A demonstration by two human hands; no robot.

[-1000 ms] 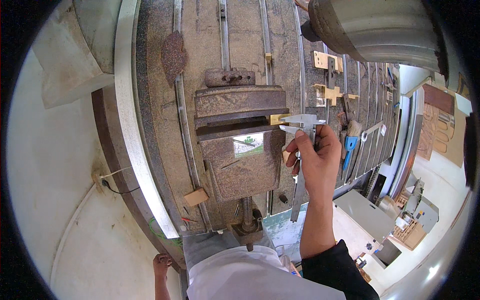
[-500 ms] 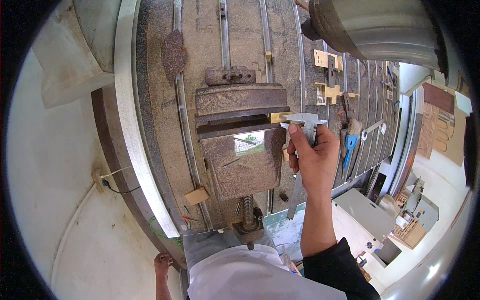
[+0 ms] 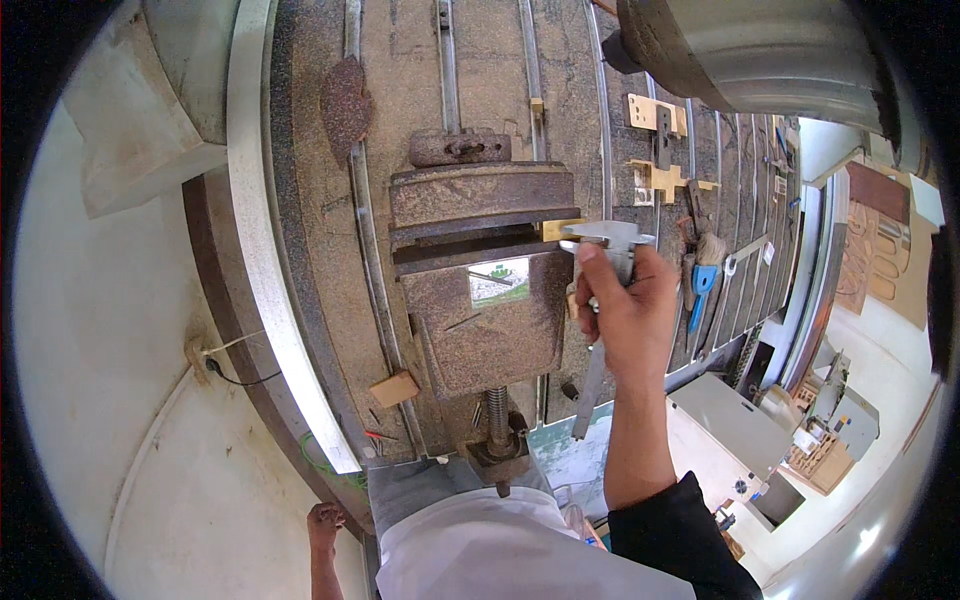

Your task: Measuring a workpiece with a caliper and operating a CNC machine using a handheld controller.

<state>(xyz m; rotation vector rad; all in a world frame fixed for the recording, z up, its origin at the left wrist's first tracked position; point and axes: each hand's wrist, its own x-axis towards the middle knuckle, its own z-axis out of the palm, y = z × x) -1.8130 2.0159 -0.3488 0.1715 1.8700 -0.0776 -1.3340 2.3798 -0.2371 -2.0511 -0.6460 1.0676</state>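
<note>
My right hand [image 3: 632, 305] is closed around a metal vernier caliper [image 3: 592, 390], its thumb on the slide and its beam pointing down toward me. The caliper's jaws lie at the right end of a brass-coloured block [image 3: 560, 230], which sits between the jaws of a rusty machine vise [image 3: 485, 340]. Whether the caliper touches the block I cannot tell. A small tan piece beside my curled fingers is partly hidden. Away from the vise, at the lower left, my left hand [image 3: 326, 520] hangs low with its fingers curled in and nothing visible in them.
The vise stands on a slotted machine table [image 3: 320, 300], its screw [image 3: 498, 415] pointing toward me. To the right lie a blue-handled brush [image 3: 703, 285], a wrench [image 3: 745, 256] and brass-coloured plates [image 3: 660, 180]. A large machine head [image 3: 750, 50] overhangs the upper right. A tan block [image 3: 394, 388] lies left of the vise.
The caliper's jaw end has shifted and tilted slightly by the block, its upper jaw now looking brighter. My right hand has barely moved; my left hand hangs in about the same place.
</note>
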